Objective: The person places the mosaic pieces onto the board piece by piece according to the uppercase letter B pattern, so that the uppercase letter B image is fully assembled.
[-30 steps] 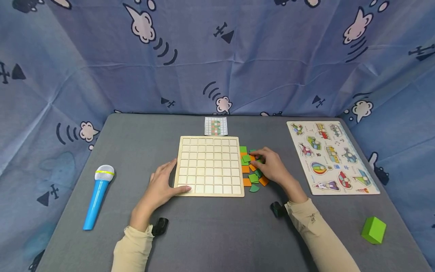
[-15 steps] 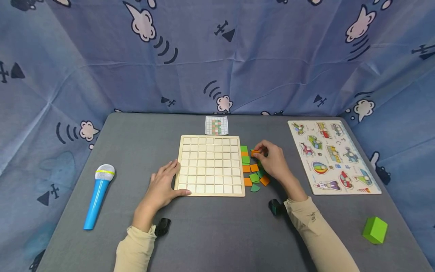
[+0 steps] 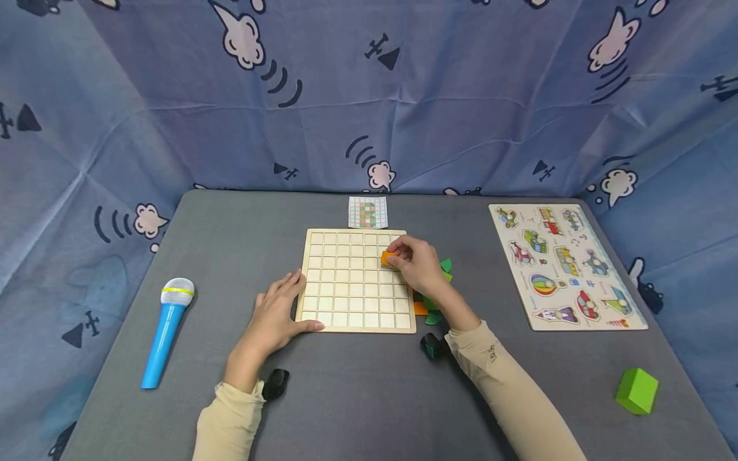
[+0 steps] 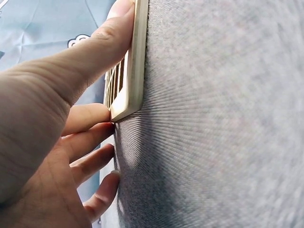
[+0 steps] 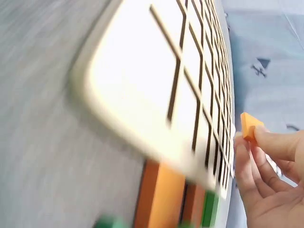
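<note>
A wooden grid board [image 3: 352, 326] lies on the table with its squares bare. My left hand [image 3: 275, 316] is at its front left corner, fingers along the left edge and thumb on the front rim. In the left wrist view, that thumb [image 4: 90, 52] lies across the board's edge and the fingers are loosely extended. Over the right part of the board, my right hand [image 3: 419, 264] pinches an orange square tile [image 3: 387, 258] between thumb and fingertips. The right wrist view shows this tile [image 5: 249, 126] held tilted above the grid.
Green and orange tiles [image 3: 421, 308] lie right of the board, partly hidden by my right hand. A small pattern card [image 3: 368, 212] lies behind the board. A toy microphone [image 3: 167, 333] is at left; a picture puzzle board [image 3: 567, 269] and green block [image 3: 637, 391] are at right.
My right hand picked up an orange tile from the pile and carried it left over the board. The left hand has stayed at the board's corner.
</note>
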